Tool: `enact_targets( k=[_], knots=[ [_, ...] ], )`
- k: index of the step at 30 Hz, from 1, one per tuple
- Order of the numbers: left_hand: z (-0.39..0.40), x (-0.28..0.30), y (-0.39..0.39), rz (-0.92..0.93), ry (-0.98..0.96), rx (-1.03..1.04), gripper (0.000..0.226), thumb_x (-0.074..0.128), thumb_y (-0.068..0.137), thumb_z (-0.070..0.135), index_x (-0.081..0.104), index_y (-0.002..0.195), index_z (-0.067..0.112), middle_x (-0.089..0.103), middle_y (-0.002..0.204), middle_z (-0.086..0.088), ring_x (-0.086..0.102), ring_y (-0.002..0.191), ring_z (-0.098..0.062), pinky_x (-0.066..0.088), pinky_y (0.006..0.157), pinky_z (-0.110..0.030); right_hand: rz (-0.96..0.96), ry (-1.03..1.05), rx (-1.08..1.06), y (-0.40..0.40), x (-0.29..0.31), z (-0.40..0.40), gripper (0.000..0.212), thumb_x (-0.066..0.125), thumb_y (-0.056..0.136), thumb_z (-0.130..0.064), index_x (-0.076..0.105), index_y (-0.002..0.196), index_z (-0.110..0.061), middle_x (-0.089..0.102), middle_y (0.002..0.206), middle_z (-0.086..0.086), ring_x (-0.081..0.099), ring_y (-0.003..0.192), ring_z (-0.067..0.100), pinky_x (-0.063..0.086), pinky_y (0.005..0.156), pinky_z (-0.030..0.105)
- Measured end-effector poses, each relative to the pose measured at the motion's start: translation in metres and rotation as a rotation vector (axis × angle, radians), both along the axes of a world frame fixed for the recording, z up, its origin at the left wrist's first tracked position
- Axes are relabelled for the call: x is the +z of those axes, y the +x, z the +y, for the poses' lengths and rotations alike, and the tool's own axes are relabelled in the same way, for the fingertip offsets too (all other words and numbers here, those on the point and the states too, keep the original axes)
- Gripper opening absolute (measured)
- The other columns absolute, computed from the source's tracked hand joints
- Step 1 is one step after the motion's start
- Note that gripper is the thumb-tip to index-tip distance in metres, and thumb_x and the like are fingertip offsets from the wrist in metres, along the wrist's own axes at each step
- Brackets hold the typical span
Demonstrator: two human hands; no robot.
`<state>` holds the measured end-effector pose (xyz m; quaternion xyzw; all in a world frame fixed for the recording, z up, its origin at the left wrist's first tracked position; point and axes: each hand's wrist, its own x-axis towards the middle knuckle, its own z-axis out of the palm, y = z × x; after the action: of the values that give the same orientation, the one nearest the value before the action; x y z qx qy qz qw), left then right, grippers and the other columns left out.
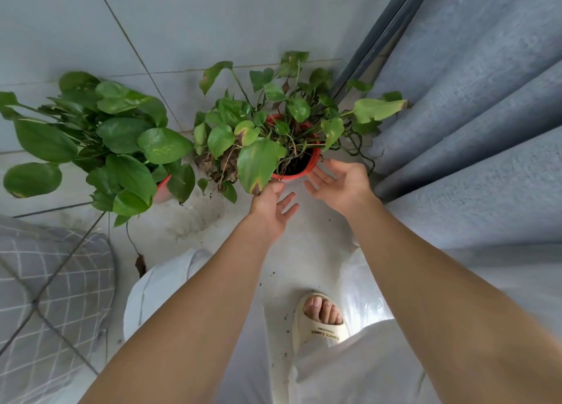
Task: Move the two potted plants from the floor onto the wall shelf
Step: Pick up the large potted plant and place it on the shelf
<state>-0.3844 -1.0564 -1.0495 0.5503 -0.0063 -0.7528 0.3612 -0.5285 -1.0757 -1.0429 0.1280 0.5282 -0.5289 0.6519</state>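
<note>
Both hands spread, grasping nothing: left hand (270,209) at the red pot's (307,168) 7 o'clock, right hand (340,184) at 5. Second pothos (100,142) stands at 9 o'clock.

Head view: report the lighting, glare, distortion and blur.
Head view: soft, even daylight with faint shadows; glare blows out the white trousers beside the slipper; wide-angle bending curves the curtain folds and floor tile lines; both hands and the red pot look sharp.

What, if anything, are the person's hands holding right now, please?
Nothing: left hand and right hand are open beside the red pot, not gripping it.
</note>
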Motion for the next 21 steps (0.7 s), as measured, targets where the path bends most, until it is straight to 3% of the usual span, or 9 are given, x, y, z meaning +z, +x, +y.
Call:
enact_targets(
  k=[4,10,13,16,18,21],
  knots=[
    [0.0,0.001,0.001,-0.016,0.019,0.005,0.034,0.045,0.099,0.007,0.052,0.131,0.002,0.054,0.137,-0.009,0.056,0.118,-0.026,0.048,0.091,-0.04,-0.037,0.03,0.046,0.003,-0.003,0.009,0.024,0.045,0.095,-0.011,0.06,0.112,-0.003,0.061,0.126,0.02,0.058,0.12,0.03,0.038,0.106,0.045],
    [0.003,-0.004,0.002,-0.115,0.106,0.039,0.019,0.038,0.099,0.004,0.057,0.098,0.0,0.057,0.11,-0.014,0.058,0.111,-0.028,0.05,0.097,-0.034,-0.032,0.128,0.103,0.012,-0.012,0.024,0.02,0.042,0.095,-0.005,0.061,0.098,0.0,0.068,0.105,0.016,0.065,0.105,0.028,0.048,0.096,0.038],
    [0.007,-0.006,-0.001,-0.163,0.11,-0.07,0.03,0.038,0.1,0.007,0.058,0.122,0.003,0.055,0.129,-0.012,0.057,0.122,-0.027,0.048,0.097,-0.033,-0.016,0.142,0.118,0.014,-0.015,0.025,0.022,0.041,0.095,-0.002,0.062,0.101,0.002,0.069,0.101,0.016,0.069,0.09,0.026,0.052,0.087,0.037],
    [0.009,-0.004,-0.006,-0.209,0.084,-0.084,0.036,0.037,0.102,0.009,0.053,0.134,0.012,0.051,0.141,-0.007,0.055,0.127,-0.025,0.048,0.096,-0.034,0.053,0.144,0.181,0.016,-0.019,0.023,0.024,0.043,0.096,-0.004,0.065,0.105,-0.005,0.068,0.108,0.011,0.066,0.098,0.026,0.051,0.087,0.038],
    [0.006,-0.004,-0.008,-0.231,0.064,-0.078,0.039,0.031,0.104,0.009,0.05,0.136,0.021,0.046,0.149,-0.006,0.051,0.132,-0.022,0.045,0.105,-0.034,0.135,0.146,0.264,0.019,-0.021,0.023,0.029,0.04,0.098,-0.006,0.065,0.109,-0.014,0.067,0.111,0.005,0.062,0.104,0.027,0.05,0.085,0.04],
    [0.005,-0.004,-0.009,-0.249,0.039,-0.091,0.052,0.021,0.104,0.007,0.031,0.153,0.024,0.037,0.158,-0.003,0.043,0.14,-0.021,0.038,0.114,-0.036,0.284,0.174,0.407,0.023,-0.023,0.022,0.033,0.04,0.1,-0.013,0.063,0.121,-0.024,0.066,0.117,-0.001,0.063,0.105,0.027,0.053,0.076,0.039]
  ],
)
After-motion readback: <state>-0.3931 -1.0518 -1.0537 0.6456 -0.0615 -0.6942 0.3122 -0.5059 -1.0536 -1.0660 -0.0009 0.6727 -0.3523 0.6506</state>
